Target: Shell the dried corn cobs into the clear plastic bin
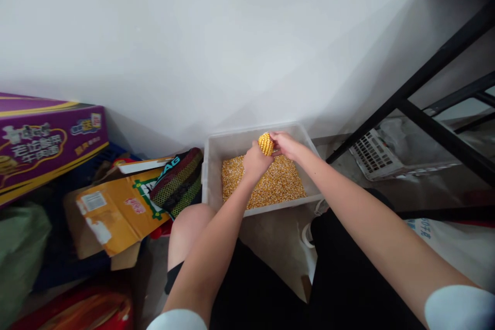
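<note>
An ear of corn (265,144) with yellow kernels is held between my two hands, over a translucent white plastic bin (206,178). My left hand (255,161) wraps around its lower left side. From the right, my right hand (284,143) grips the cob, with fingers and thumb against its kernels. Beneath both hands, loose corn kernels (266,188) cover the bottom of the bin. The underside of the ear is hidden by my hands.
A purple carton (50,139) and a flattened orange cardboard box (119,206) lie to the left, beside a mesh-patterned bag (178,183). On the right, a black metal frame (398,103) slants near a white plastic basket (377,157). A white wall stands behind the bin.
</note>
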`<action>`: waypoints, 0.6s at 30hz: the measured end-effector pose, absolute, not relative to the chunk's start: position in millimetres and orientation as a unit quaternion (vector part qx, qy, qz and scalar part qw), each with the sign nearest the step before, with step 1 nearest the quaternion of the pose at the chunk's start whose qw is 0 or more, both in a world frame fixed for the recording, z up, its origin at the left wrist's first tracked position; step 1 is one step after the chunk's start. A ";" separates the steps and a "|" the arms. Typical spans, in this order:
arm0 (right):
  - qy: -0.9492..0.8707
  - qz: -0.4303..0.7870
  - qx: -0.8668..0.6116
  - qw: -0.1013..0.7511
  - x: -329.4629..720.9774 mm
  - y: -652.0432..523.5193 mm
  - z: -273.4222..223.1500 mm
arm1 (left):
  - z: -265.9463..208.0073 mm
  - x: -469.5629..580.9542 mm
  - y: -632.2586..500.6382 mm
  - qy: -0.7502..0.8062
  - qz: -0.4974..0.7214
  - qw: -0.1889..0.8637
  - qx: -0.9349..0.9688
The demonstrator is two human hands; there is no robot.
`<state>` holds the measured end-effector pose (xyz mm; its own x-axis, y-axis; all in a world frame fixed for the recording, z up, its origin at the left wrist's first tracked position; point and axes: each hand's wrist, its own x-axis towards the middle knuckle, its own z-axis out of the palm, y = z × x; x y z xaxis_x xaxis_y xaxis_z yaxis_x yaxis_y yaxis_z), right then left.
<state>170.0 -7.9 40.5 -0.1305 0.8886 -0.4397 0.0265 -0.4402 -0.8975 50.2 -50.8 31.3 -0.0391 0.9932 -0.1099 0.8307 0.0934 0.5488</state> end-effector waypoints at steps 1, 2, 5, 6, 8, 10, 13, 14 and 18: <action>-0.410 0.635 -0.562 0.336 171.0 -8.2 40.8 | 30.9 49.6 -49.8 0.700 0.173 0.244 0.649; -0.413 0.641 -0.555 0.332 172.4 -8.2 41.7 | 30.6 48.7 -49.0 0.698 0.177 0.250 0.647; -0.400 0.681 -0.523 0.321 178.4 -6.6 46.6 | 31.9 44.9 -46.7 0.689 0.199 0.271 0.643; -0.392 0.693 -0.516 0.316 180.6 -5.8 48.8 | 32.9 43.6 -45.9 0.684 0.208 0.282 0.640; -0.385 0.701 -0.514 0.310 184.7 -5.0 53.1 | 34.8 41.7 -44.4 0.675 0.229 0.308 0.630; -0.408 0.684 -0.518 0.312 187.2 -6.0 56.3 | 36.0 41.3 -43.0 0.669 0.244 0.331 0.618; -0.482 0.644 -0.509 0.305 188.0 -10.0 56.6 | 34.7 43.0 -42.0 0.667 0.255 0.355 0.604; -0.500 0.635 -0.507 0.299 187.8 -11.3 55.2 | 33.5 43.8 -42.1 0.667 0.255 0.361 0.600; -0.509 0.620 -0.522 0.290 185.9 -13.3 45.8 | 27.1 45.5 -43.5 0.646 0.264 0.404 0.592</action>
<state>185.9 -13.3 45.8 -0.2881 0.8905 -0.3522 0.1718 -0.3137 -0.9338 45.5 -43.5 27.1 0.0260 0.9775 -0.2095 0.5513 0.1608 0.8187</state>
